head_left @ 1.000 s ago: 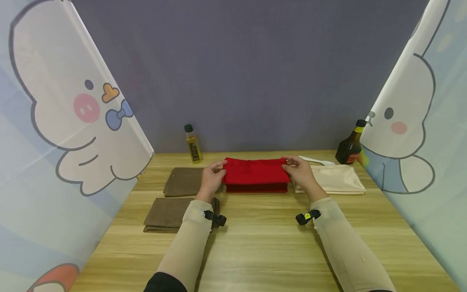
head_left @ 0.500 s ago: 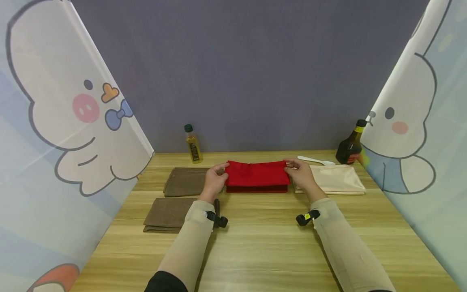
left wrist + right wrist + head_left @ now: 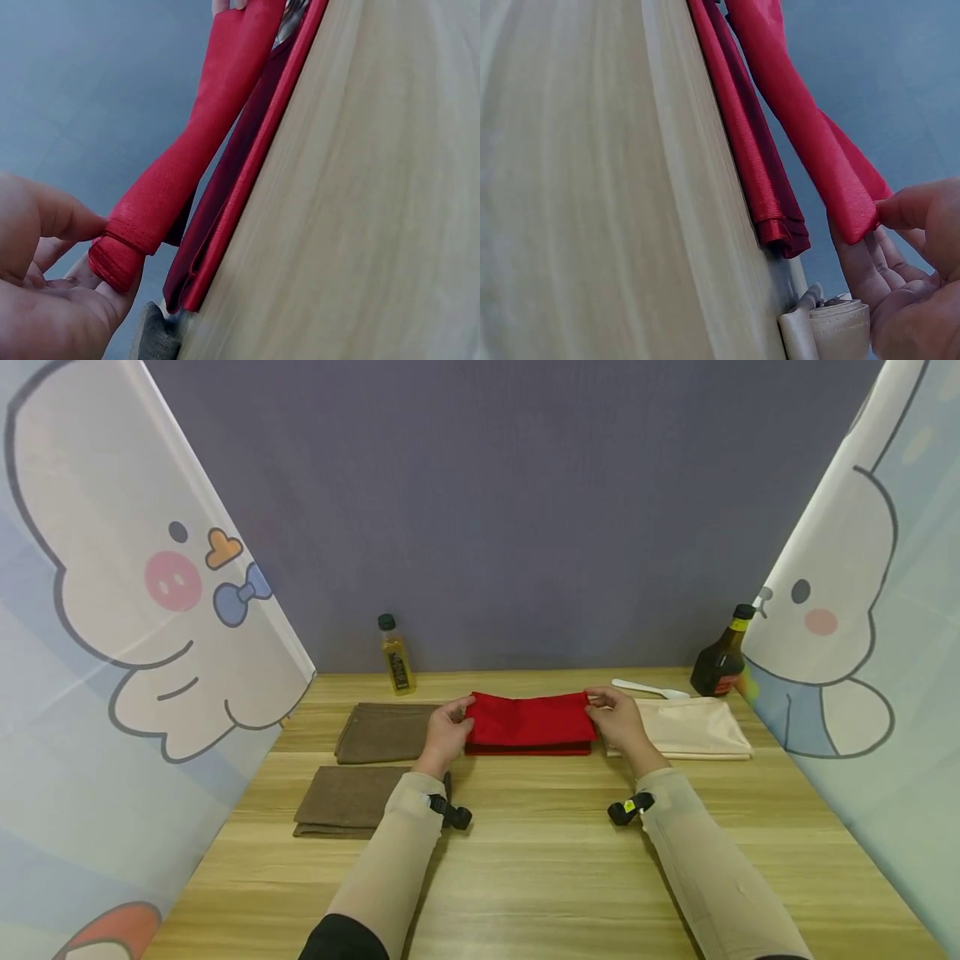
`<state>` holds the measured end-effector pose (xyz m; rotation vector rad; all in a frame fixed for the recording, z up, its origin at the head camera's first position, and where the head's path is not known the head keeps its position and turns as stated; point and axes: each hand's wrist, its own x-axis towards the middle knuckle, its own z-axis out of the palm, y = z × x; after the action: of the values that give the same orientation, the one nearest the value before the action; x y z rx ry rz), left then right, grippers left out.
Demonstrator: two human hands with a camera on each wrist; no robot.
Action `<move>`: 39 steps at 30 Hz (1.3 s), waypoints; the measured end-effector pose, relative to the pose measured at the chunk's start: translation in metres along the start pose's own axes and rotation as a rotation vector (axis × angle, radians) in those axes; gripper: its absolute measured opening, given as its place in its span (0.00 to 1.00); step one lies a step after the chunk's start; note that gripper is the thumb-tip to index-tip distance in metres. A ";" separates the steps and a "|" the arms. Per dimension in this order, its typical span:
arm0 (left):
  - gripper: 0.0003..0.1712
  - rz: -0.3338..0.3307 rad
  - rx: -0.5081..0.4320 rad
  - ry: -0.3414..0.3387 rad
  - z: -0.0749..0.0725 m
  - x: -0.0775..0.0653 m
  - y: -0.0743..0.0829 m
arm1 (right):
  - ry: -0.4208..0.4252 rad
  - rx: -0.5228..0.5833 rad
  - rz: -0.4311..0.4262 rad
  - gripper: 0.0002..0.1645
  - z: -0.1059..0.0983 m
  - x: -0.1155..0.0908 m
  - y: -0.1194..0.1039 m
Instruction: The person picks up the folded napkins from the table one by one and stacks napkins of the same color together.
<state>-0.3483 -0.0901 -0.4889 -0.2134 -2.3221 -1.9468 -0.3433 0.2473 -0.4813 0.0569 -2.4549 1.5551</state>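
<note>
A folded red cloth (image 3: pixel 531 720) spans between both hands in the head view. My left hand (image 3: pixel 447 735) pinches its left end between thumb and fingers, and my right hand (image 3: pixel 619 725) pinches the right end. Just beneath lies a second folded red cloth (image 3: pixel 528 749) on the table, mostly covered in the head view. Both wrist views show a gap between the held cloth (image 3: pixel 172 165) and the lower cloth (image 3: pixel 754 157). Its middle sags slightly along the far edge.
Two folded brown cloths, one at the back (image 3: pixel 386 732) and one nearer (image 3: pixel 348 797), lie left on the wooden table (image 3: pixel 540 860). At right are a folded cream cloth (image 3: pixel 693 727), a white utensil (image 3: pixel 648 689) and a dark bottle (image 3: pixel 720 660). A yellow oil bottle (image 3: pixel 397 660) stands back left.
The held red cloth has come down and slightly nearer, covering more of the lower one. My left hand has shifted right and a little lower; the right hand has dropped slightly.
</note>
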 end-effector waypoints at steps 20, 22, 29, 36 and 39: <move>0.30 -0.058 0.080 -0.088 0.002 0.000 -0.004 | 0.000 -0.138 -0.039 0.21 0.003 0.000 0.002; 0.31 -0.063 0.084 -0.097 0.002 -0.001 -0.003 | -0.002 -0.146 -0.033 0.21 0.003 -0.001 0.002; 0.32 -0.055 0.070 -0.099 0.005 -0.004 0.000 | -0.005 -0.187 -0.030 0.22 0.003 -0.002 0.000; 0.32 -0.042 0.066 -0.109 0.007 -0.005 0.000 | -0.005 -0.244 -0.043 0.22 0.002 -0.004 -0.001; 0.33 -0.053 0.065 -0.116 0.007 -0.005 0.001 | -0.013 -0.278 -0.039 0.21 0.001 -0.005 -0.003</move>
<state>-0.3429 -0.0829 -0.4903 -0.2691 -2.4838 -1.9277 -0.3378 0.2449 -0.4801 0.0664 -2.6372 1.1875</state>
